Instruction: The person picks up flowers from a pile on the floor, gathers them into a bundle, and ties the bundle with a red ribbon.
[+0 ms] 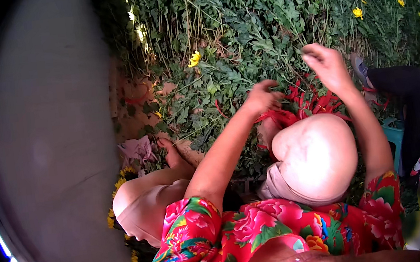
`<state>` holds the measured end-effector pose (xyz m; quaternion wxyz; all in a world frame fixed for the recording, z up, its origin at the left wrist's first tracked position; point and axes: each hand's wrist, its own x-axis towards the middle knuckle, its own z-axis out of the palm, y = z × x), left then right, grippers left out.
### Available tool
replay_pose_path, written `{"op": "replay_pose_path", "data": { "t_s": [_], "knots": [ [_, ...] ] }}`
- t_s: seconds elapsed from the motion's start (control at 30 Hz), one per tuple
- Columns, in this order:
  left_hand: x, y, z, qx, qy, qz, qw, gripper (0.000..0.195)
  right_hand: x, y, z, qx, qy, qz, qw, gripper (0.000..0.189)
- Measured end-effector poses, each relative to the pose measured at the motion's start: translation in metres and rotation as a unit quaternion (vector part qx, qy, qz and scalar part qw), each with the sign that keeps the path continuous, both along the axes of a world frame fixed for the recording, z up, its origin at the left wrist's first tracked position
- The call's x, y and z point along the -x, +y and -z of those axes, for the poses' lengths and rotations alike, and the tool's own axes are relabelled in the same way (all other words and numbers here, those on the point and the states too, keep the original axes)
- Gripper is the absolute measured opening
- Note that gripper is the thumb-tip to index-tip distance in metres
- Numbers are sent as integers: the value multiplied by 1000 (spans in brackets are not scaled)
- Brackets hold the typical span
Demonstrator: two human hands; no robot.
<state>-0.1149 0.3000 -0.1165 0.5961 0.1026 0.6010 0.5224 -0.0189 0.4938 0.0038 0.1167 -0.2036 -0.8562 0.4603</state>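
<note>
My left hand hovers beside a heap of red plastic strips, fingers apart and slightly blurred, with nothing visible in it. Higher and to the right, my right hand is raised over cut leafy stems, fingers curled toward the thumb. Whether it pinches a stem or strip cannot be made out. The red strips lie just beyond my bare right knee, partly hidden by it. Loose green chrysanthemum stems are spread on the ground ahead, with a yellow bloom among them.
A dense bank of cut chrysanthemum stems fills the far side. At left stands a grey wall-like surface. Yellow flowers and a crumpled pink cloth lie by my left leg. At right, a person sits by a teal plastic stool.
</note>
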Motion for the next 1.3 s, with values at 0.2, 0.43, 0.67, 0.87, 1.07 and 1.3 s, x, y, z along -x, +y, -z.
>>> {"op": "replay_pose_path", "data": {
  "t_s": [0.2, 0.43, 0.67, 0.87, 1.07, 1.3],
  "knots": [
    [56, -36, 82, 165, -19, -292, 942, 45, 97, 11, 155, -240, -65, -42, 968, 58],
    [85, -3, 99, 179, -78, -400, 895, 62, 142, 4, 166, -59, -221, 62, 972, 44],
    [143, -8, 56, -85, -28, -451, 888, 28, 70, -2, 148, -52, -37, 23, 998, 40],
    [148, -5, 41, -187, -131, -451, 863, 39, 40, -53, 165, 7, -37, -23, 999, 45],
    [153, -19, 43, -334, -281, -434, 788, 48, 36, -73, 171, 33, -20, -77, 996, 43],
    [164, -35, 62, -195, -222, -404, 865, 45, 63, -47, 153, -49, -127, -357, 924, 56]
  ]
}}
